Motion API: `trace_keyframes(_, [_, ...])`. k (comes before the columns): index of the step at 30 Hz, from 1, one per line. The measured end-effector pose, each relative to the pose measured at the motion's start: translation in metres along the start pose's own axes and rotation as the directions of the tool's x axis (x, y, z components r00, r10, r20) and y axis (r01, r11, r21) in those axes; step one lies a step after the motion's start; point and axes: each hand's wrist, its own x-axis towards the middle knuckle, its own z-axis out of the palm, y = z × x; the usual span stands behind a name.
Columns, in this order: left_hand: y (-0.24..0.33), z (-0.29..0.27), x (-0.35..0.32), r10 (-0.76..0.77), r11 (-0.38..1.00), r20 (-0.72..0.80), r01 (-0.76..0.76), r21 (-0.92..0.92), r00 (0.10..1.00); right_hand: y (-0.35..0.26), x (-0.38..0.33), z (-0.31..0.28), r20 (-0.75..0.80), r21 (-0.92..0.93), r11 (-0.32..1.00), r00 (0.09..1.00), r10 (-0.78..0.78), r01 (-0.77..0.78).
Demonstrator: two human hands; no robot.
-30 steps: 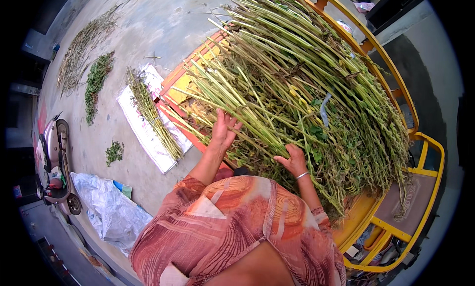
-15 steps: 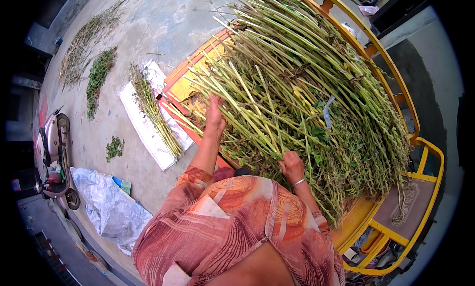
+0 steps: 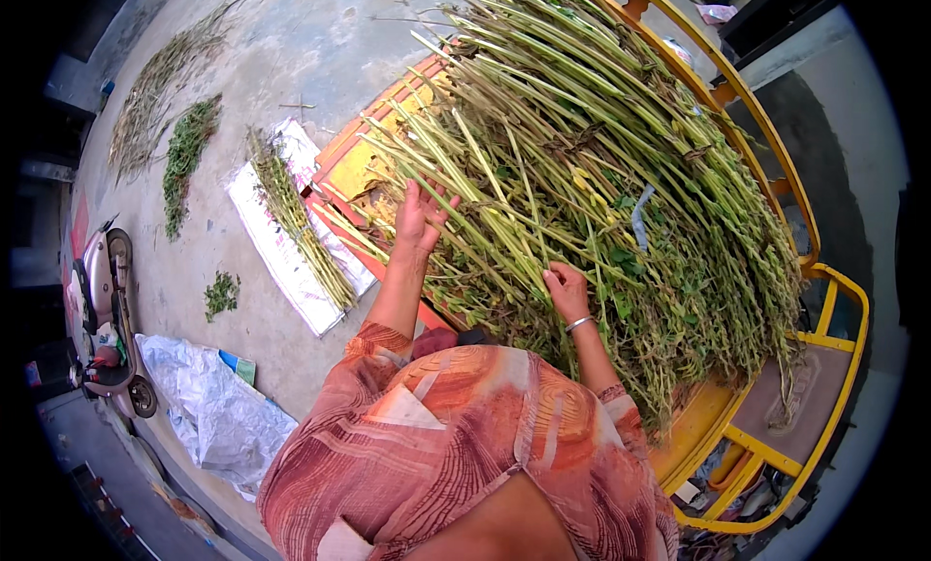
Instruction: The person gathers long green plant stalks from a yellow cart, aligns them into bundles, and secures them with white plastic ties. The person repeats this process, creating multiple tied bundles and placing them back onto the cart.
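A big heap of long green plant stalks [image 3: 601,163] lies in a yellow-railed cart [image 3: 834,280] with an orange bed. My left hand [image 3: 419,218] reaches into the cut ends of the stalks at the heap's left side, fingers spread and touching them. My right hand [image 3: 566,291], with a silver bangle on the wrist, rests closed on stalks at the near edge of the heap. Leafy tops hang over the cart's right side.
A white sack [image 3: 291,241] on the concrete ground left of the cart carries a row of cut stalks [image 3: 301,222]. Further left lie green piles [image 3: 184,154] and a small clump [image 3: 222,294]. A scooter [image 3: 102,309] and a crumpled plastic sheet [image 3: 208,406] are at lower left.
My left hand has slid left and up along the stalk ends, fingers opening. My right hand has shifted slightly and curled onto the stalks.
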Motion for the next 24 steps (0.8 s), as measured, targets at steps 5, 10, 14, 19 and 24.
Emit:
trace_keyframes(5, [0.004, -0.003, -0.002, 0.014, 0.997, -0.063, -0.009, 0.081, 0.998, -0.039, 0.004, 0.006, 0.127, -0.378, 0.845, 0.926, -0.356, 0.377])
trace_keyframes(10, [0.004, -0.001, -0.008, 0.013, 0.998, -0.17, -0.003, 0.06, 0.985, -0.049, 0.016, 0.02, 0.138, -0.265, 0.953, 0.984, -0.115, 0.148])
trace_keyframes(14, [-0.003, -0.035, -0.004, 0.031, 0.998, -0.039, -0.033, -0.051, 0.999, -0.082, 0.018, 0.021, 0.265, -0.284, 0.913, 0.939, -0.22, 0.294])
trace_keyframes(19, [0.008, -0.015, -0.02, 0.11, 0.991, -0.271, -0.082, 0.109, 0.956, -0.087, 0.014, 0.047, 0.316, -0.141, 0.968, 0.936, -0.154, 0.206])
trace_keyframes(24, [0.013, -0.028, -0.013, 0.257, 0.963, -0.385, -0.205, 0.173, 0.886, -0.074, 0.017, 0.057, 0.382, -0.162, 0.891, 0.859, -0.34, 0.425])
